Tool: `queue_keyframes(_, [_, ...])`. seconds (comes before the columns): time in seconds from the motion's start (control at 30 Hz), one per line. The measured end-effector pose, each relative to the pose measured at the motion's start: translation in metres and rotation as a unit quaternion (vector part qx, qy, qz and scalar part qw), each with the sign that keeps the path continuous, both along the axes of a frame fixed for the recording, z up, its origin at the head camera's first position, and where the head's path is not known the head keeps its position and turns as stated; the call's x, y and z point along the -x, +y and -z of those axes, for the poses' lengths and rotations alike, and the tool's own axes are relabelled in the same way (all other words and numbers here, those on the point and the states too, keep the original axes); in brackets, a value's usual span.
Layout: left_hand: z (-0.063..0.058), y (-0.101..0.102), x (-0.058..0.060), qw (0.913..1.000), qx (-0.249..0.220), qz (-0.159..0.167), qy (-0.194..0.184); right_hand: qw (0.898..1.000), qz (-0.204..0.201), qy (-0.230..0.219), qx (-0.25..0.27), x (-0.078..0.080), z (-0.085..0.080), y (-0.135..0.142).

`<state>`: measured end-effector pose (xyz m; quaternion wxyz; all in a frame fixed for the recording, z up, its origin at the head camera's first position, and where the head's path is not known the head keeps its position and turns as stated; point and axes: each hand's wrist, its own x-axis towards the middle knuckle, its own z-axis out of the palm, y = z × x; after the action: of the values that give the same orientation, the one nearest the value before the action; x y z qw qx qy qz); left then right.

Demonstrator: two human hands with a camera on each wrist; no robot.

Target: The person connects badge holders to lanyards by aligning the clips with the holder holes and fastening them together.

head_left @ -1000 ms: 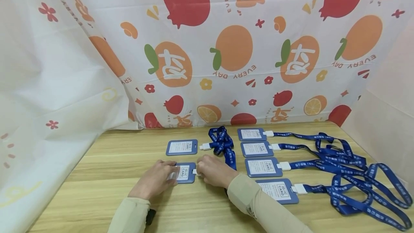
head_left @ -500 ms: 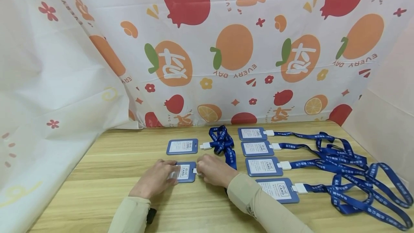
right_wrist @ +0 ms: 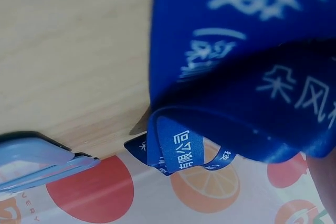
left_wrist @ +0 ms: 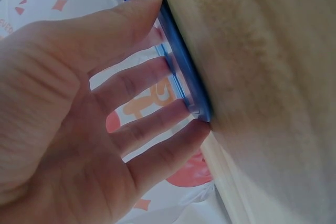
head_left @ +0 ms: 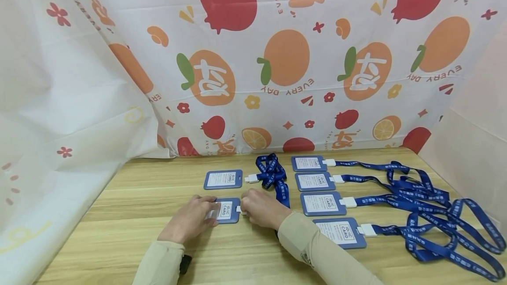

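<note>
Near the middle of the table, my left hand [head_left: 190, 218] holds a blue ID badge holder [head_left: 233, 216] by its left part. In the left wrist view the thumb lies along one long edge of the holder [left_wrist: 187, 64], with fingertips along the opposite side. My right hand [head_left: 262, 208] pinches the white clip [head_left: 238, 209] of a lanyard at the holder's slotted end; curled fingers hide most of the clip. Blue lanyard strap [right_wrist: 231, 77] with white lettering fills much of the right wrist view.
Behind the hands lies another badge holder [head_left: 223, 179], apart from a lanyard's white clip [head_left: 251, 179] and its bunched strap [head_left: 273, 173]. Several badge holders with lanyards attached, including one at the back [head_left: 309, 163], form a column on the right. A fruit-print cloth [head_left: 253, 113] stands behind the table.
</note>
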<state>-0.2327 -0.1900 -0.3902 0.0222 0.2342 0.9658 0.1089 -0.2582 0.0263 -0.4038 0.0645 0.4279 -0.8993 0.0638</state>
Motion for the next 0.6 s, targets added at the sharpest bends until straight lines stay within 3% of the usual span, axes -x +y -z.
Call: queue_keyframes(0.6, [0.0019, -0.0007, -0.0003, 0.9999, -0.007, 0.006, 0.008, 1.0, 0.001, 0.004, 0.001, -0.0012, 0.0001, 0.0])
